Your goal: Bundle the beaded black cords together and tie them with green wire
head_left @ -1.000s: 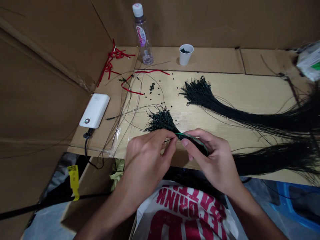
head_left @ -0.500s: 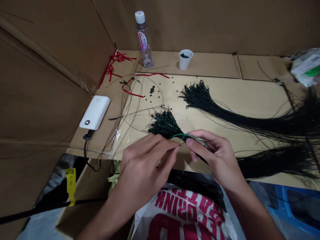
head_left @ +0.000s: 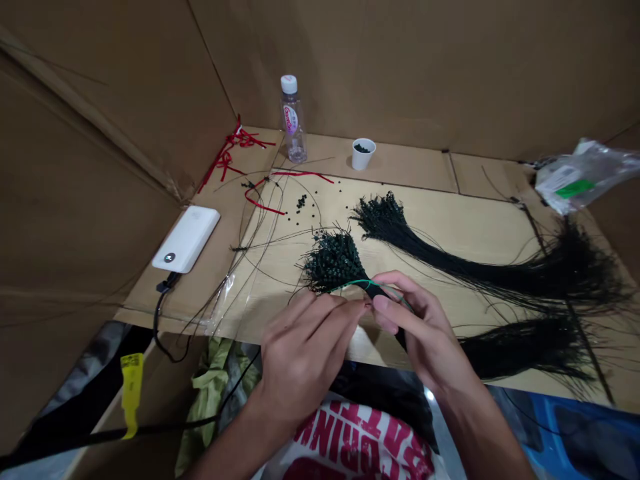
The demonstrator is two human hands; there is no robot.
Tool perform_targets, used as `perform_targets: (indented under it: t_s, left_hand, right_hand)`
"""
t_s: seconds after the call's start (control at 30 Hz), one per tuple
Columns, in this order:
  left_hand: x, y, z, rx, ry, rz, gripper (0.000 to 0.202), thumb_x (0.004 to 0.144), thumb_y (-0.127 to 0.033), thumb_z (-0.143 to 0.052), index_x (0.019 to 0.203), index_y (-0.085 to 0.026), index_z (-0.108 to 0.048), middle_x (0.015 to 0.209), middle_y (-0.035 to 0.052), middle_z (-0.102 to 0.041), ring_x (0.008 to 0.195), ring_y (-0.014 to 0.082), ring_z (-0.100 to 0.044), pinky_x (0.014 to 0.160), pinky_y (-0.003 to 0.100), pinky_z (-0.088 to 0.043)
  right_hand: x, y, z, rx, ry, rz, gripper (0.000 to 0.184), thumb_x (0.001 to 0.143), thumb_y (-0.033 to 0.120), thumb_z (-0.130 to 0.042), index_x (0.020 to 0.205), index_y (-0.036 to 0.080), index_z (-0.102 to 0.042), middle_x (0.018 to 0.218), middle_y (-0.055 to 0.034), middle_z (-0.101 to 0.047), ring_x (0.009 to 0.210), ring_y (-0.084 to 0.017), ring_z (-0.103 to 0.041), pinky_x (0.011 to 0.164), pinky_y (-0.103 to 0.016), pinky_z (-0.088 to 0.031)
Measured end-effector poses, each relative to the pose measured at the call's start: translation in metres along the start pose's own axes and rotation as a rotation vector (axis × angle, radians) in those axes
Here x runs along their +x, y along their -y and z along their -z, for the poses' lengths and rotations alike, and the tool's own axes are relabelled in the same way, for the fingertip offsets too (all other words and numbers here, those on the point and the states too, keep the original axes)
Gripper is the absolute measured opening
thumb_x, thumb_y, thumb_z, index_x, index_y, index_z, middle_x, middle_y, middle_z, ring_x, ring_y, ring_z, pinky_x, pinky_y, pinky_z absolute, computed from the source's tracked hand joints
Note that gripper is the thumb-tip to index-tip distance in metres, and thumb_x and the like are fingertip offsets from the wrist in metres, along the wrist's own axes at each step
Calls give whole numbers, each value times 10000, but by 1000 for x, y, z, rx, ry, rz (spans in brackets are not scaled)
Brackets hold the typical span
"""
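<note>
A bundle of thin dark strands (head_left: 334, 261), thick with small dark green bead-like bits at its head, lies tilted above the table's front edge. My right hand (head_left: 423, 327) is closed round its stem, with thumb and fingers pressed on it. A thin green tie (head_left: 356, 283) crosses the stem just below the head and runs under the right fingers. Just left of the stem, my left hand (head_left: 313, 337) is closed in a pinch, fingertips almost at the right thumb. What sits in that pinch is too small to name.
A second dark bundle (head_left: 440, 257) lies behind on the table (head_left: 480, 230). Loose beads (head_left: 301, 201) and red ribbon (head_left: 265, 205) lie at the left. A paper cup (head_left: 363, 157), a bottle (head_left: 295, 130), a white power bank (head_left: 186, 240) and a plastic bag (head_left: 575, 180) stand or lie around.
The view has shifted, so the table sits lower in the picture. The left fingertips have come closer to the right thumb beside the stem. The right hand keeps its hold on the bundle.
</note>
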State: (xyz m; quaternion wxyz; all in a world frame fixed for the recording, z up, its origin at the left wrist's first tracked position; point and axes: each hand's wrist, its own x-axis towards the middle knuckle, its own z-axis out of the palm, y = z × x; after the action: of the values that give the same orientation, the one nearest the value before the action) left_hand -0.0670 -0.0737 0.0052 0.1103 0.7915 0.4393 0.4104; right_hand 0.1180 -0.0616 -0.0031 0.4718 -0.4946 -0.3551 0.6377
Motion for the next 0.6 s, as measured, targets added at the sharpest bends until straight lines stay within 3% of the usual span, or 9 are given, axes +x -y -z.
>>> perform_targets:
  t_s: [0.2,0.43,0.6]
  left_hand:
    - [1,1,3,52,59,-31,219,977,-48,-714,1159,-165,-745,1041,32,-813,893,163,-713,841,316,-538]
    - [9,-5,6,50,171,169,105,1026,-168,-672,1069,-226,-748,927,-6,-782,851,206,-654,829,392,-497]
    - [11,-9,12,150,305,160,143,1056,-137,-598,1037,-211,-719,930,22,-757,875,231,-633,830,420,-474]
  right_hand:
    - [0,-6,2,-36,-35,18,316,812,350,-949,1046,258,-756,821,40,-674,689,-124,-511,621,-231,-404]
    - [4,-9,1,-166,-25,96,265,857,348,-902,1032,254,-726,860,20,-746,799,-171,-637,755,-268,-501]
    - [1,-5,-4,-274,-47,150,227,874,326,-865,1012,248,-702,848,12,-767,786,-187,-668,774,-295,-516]
